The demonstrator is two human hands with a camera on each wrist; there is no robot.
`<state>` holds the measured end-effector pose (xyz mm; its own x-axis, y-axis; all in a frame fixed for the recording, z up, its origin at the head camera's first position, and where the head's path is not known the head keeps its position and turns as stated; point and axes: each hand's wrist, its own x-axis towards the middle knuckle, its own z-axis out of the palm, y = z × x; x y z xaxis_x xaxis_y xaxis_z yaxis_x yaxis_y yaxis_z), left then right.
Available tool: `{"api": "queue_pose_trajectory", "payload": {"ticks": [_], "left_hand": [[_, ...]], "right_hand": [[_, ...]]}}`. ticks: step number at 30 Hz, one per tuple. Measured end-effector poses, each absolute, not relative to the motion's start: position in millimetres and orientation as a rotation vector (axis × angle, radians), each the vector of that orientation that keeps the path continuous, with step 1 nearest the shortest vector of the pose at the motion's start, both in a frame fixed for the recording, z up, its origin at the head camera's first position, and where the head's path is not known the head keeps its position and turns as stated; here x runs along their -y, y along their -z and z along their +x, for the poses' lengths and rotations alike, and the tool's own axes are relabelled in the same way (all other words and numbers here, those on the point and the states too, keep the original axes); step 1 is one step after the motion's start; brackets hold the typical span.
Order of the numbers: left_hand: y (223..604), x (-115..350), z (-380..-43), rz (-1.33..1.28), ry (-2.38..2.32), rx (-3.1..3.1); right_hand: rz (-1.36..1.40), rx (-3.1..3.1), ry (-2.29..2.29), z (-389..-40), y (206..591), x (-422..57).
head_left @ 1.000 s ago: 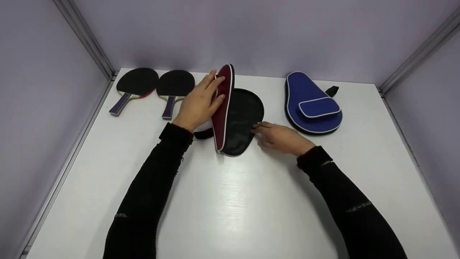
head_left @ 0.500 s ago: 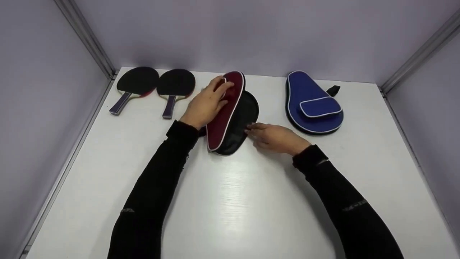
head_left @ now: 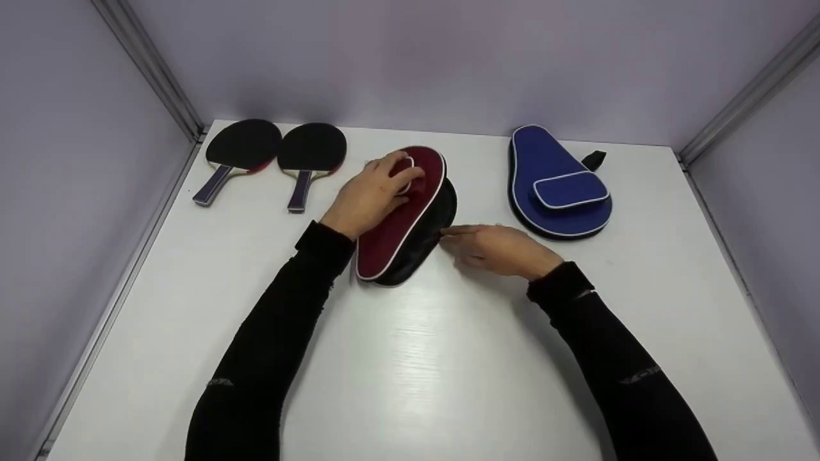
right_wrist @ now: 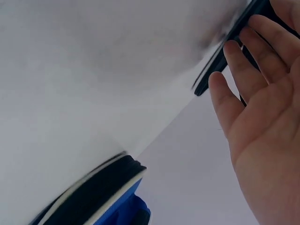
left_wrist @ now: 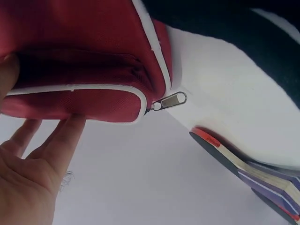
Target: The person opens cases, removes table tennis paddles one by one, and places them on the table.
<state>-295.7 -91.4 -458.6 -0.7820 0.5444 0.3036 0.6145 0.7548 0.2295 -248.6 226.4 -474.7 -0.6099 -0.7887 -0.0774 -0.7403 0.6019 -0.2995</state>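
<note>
A red table tennis paddle case with white piping lies at mid-table, its lid lowered slightly askew over the black lower half. My left hand reaches over the lid and grips its small raised pocket, thumb on one side and fingers on the other. A metal zipper pull hangs at the pocket's end in the left wrist view. My right hand is at the case's right side, nearly straight fingers touching the black edge.
Two black-faced table tennis paddles lie at the back left, handles toward me. A blue paddle case with a front pocket and black strap lies at the back right. Grey walls enclose the white table on three sides.
The red lid has swung down from nearly upright to lie over the black half, guided by my left hand. The case has turned slightly and shifted left; my right hand stays at its edge.
</note>
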Motion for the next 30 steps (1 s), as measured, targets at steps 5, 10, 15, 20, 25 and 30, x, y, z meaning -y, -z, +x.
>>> {"api": "queue_pose_trajectory", "payload": {"ticks": [5, 10, 15, 20, 25, 30], "left_hand": [[459, 101, -284, -0.998, 0.37, 2.771], [461, 117, -271, -1.09, 0.277, 2.816], [462, 132, -262, -1.22, 0.199, 2.808], [464, 142, -257, -1.256, 0.12, 2.82], [466, 149, -255, -1.242, 0.078, 2.829], [466, 153, -255, -1.205, 0.031, 2.838]], "right_hand": [[-1.167, -2.664, 0.42, -249, 464, -237], [-1.063, -2.676, 0.467, -250, 459, -245], [-1.054, -2.686, 0.477, -250, 457, -248], [-1.022, -2.687, 0.51, -249, 455, -250], [-0.962, -2.681, 0.533, -248, 451, -252], [-0.931, -2.679, 0.558, -248, 448, -254]]}}
